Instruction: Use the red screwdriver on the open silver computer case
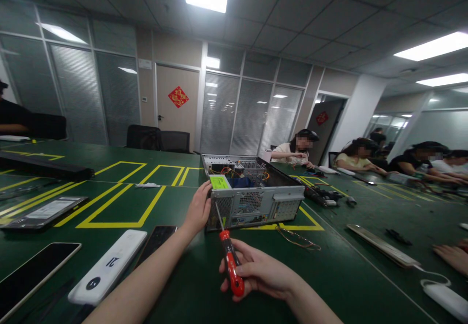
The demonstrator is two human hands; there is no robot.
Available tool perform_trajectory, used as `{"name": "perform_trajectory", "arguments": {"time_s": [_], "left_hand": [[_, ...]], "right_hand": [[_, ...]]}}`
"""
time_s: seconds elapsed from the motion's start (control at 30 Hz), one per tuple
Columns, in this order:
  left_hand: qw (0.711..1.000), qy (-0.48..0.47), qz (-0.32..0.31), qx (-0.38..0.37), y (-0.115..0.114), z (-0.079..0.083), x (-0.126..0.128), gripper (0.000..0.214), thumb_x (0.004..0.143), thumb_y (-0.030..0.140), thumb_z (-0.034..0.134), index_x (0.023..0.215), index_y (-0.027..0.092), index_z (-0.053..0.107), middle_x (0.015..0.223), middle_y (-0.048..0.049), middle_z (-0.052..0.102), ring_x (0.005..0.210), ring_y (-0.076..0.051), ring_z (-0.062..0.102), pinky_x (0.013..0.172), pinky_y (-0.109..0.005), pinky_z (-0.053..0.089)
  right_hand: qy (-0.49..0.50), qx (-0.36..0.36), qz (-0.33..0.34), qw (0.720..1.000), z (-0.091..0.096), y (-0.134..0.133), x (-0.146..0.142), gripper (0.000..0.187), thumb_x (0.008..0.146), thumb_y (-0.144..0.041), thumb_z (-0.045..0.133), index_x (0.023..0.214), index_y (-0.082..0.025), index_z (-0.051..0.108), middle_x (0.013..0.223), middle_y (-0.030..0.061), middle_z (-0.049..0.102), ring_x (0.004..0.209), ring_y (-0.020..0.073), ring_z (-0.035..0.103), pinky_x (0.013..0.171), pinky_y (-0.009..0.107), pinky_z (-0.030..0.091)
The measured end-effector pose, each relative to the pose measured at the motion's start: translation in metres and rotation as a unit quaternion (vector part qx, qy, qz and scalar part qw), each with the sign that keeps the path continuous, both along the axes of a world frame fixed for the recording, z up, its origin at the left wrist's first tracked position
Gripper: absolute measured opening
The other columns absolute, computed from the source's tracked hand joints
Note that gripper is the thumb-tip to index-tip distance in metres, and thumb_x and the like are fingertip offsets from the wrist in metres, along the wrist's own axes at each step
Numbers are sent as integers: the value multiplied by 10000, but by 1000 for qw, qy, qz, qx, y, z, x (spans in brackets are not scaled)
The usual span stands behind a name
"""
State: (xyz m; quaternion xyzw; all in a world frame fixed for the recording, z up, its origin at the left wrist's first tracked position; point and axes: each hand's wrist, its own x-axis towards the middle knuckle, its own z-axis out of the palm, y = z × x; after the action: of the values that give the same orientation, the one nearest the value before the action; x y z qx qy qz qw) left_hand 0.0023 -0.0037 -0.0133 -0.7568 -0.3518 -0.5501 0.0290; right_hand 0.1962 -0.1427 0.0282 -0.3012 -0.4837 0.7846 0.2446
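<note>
An open desktop computer case (252, 195) lies on its side on the green table (153, 202), rear panel toward me. My left hand (199, 209) grips the near left corner of the case. My right hand (256, 270) is closed on the red handle of a screwdriver (230, 260). Its metal shaft points up at the rear panel's lower left part, and the tip touches or nearly touches the panel. Inside the case show coloured wires and a green label (219, 181).
A white power bank (109, 270) and dark phones (32, 277) lie at the near left. A loose wire (298, 238) rests right of the case. A white power strip (383, 246) lies at right. Several people sit along the far right; another person's hand (451, 256) reaches in.
</note>
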Motion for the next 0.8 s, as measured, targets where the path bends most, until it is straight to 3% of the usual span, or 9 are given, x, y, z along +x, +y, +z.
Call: {"name": "perform_trajectory", "arguments": {"time_s": [0.63, 0.8], "left_hand": [[1000, 0, -2, 3, 1, 0, 0, 425, 926, 235, 291, 1349, 193, 308, 1388, -116, 379, 1311, -216, 341, 1083, -468, 304], [1000, -5, -4, -2, 2, -1, 0, 427, 927, 244, 294, 1352, 201, 307, 1395, -111, 372, 1314, -216, 336, 1087, -469, 296]], "right_hand": [[6, 2, 1, 1000, 0, 2, 2, 811, 664, -184, 695, 1347, -279, 270, 1108, 98, 555, 907, 251, 643, 694, 342, 509], [20, 1, 1, 1000, 2, 2, 3, 736, 680, -189, 700, 1307, -256, 322, 1107, 101, 564, 894, 241, 647, 697, 337, 511]]}}
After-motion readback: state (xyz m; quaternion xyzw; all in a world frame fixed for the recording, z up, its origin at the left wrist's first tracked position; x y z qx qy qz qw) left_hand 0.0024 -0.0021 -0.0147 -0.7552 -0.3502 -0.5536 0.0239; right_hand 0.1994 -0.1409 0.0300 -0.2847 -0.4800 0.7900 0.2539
